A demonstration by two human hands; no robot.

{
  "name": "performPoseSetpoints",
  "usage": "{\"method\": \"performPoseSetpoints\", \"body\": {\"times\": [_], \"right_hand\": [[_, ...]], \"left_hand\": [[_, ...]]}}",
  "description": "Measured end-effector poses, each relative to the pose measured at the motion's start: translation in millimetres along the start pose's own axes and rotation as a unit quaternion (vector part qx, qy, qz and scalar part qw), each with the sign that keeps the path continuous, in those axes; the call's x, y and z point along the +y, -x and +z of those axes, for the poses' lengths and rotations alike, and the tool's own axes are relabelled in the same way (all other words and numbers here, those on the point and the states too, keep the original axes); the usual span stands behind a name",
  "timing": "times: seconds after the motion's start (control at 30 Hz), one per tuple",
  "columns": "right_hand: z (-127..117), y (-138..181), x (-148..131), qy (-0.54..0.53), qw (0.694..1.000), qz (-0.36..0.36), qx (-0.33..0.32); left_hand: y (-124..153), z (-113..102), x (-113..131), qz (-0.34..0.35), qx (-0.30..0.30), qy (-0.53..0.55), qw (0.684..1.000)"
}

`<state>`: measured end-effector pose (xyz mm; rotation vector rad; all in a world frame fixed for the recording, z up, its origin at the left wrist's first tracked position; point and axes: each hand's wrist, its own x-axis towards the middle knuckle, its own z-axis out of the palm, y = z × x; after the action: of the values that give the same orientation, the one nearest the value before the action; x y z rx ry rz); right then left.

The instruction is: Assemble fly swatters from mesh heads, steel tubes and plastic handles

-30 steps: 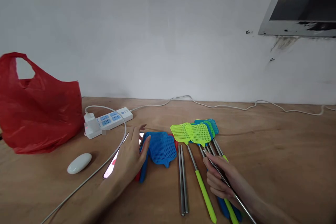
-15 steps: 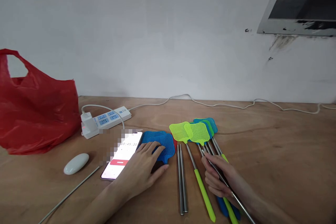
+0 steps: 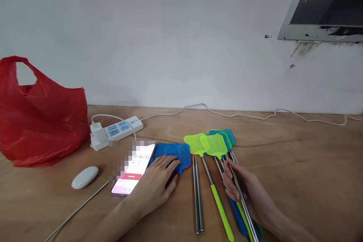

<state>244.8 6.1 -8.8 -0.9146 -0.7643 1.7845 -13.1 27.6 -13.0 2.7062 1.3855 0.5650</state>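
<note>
My left hand [image 3: 159,177] lies over blue mesh fly swatter heads [image 3: 183,155], fingers fairly straight on top and thumb apart near their lower edge. Something red peeks out beneath them. My right hand [image 3: 244,185] is closed around thin metal rods [image 3: 244,206], held slanting with their upper ends at the fingertips. How many rods it holds is not clear. Below and beside it lie several fly swatters with yellow-green heads [image 3: 215,145] and long handles, one with a yellow-green grip [image 3: 222,211]. Two loose metal rods [image 3: 197,196] lie side by side between my hands.
A lit phone [image 3: 136,170] showing a running timer lies beside my left forearm. Farther left are a white oval object [image 3: 85,177], a white power strip [image 3: 120,131] with a plugged-in charger, and a red plastic bag [image 3: 48,121]. A white cable [image 3: 238,114] runs along the wall.
My right hand has turned the metal rods to a steeper angle, moving slightly right. My left thumb has drawn in toward the fingers, and the blue heads have shifted a little. The view tilted slightly.
</note>
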Motion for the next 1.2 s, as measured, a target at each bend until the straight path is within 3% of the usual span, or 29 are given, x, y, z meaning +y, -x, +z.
{"method": "performPoseSetpoints", "body": {"times": [0.3,0.47,0.7,1.0,1.2], "right_hand": [[-0.5,-3.4,-2.9,0.021,0.993,-0.092,0.072],[2.2,-3.4,-3.7,0.045,0.994,-0.089,0.045],[0.5,-3.1,5.7,0.093,0.989,-0.111,-0.01],[-12.4,-7.2,8.3,0.251,0.932,-0.229,0.123],[-15.5,-6.5,17.5,0.332,0.909,-0.244,0.067]], "left_hand": [[3.2,-2.4,0.4,0.002,0.008,0.044,0.999],[3.2,-10.9,12.9,0.004,0.002,0.142,0.99],[4.0,2.0,19.9,0.029,-0.015,0.139,0.99],[7.0,3.0,14.2,0.018,-0.018,0.121,0.992],[8.4,-0.8,14.3,0.005,-0.052,0.144,0.988]]}}
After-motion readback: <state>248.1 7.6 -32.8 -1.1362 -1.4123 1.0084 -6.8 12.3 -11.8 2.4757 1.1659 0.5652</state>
